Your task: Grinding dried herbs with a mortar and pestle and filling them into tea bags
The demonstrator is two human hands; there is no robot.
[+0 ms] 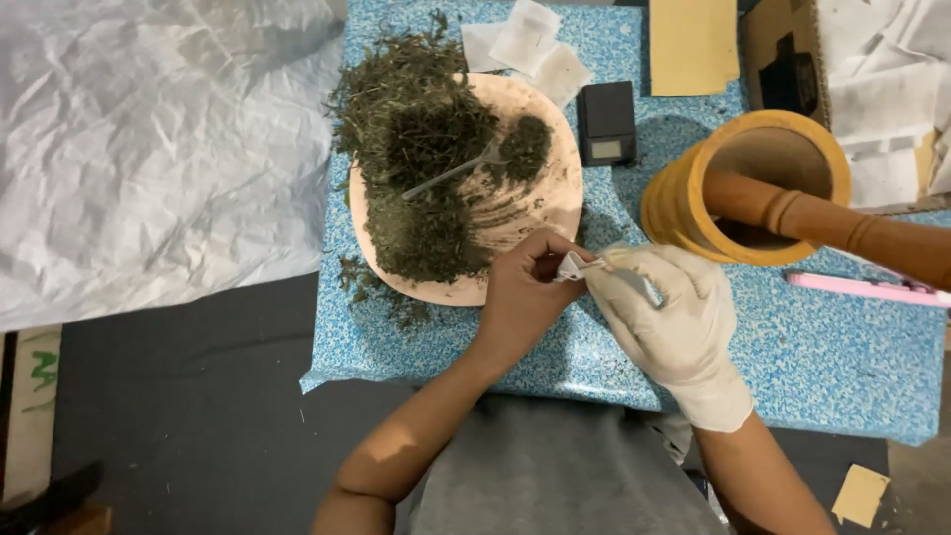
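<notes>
Left hand, gloved right hand: both pinch small white sachet, just beside plate of dried herbs.

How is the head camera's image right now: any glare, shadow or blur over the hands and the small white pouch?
Head view: light comes from above, even, no glare on the pouch; left hand and gloved right hand cast soft shadows on the blue table; the glove looks slightly washed out; the floor is dim; the pouch's detail is soft.
</notes>
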